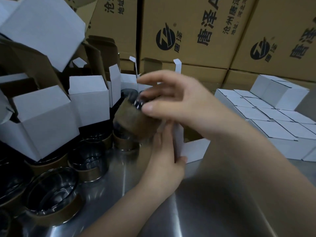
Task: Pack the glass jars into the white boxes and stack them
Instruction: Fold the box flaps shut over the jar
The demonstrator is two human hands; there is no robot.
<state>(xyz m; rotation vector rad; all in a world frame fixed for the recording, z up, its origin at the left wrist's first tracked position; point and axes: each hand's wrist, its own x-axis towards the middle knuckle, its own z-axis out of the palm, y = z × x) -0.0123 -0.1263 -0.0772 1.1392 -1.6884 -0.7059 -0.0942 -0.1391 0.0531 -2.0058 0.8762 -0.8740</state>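
Both hands work as a pair: right hand [172,100] grips a tilted jar [131,118] just left of the open box [195,149]. I judge the left hand [164,161] holds that box's wall so it stays put for loading. Closed boxes [273,117] sit right.

My right grip [179,103] holds a tilted glass jar [133,117] with a brown band, thumb and fingers around its upper end. Just below, my left grip [164,161] pinches a wall of the open white box [195,149]. Left of the grips, open boxes [51,120] sit over upturned jars [51,194] on the steel tabletop [171,211]. To the right, closed boxes [273,120] lie in rows.
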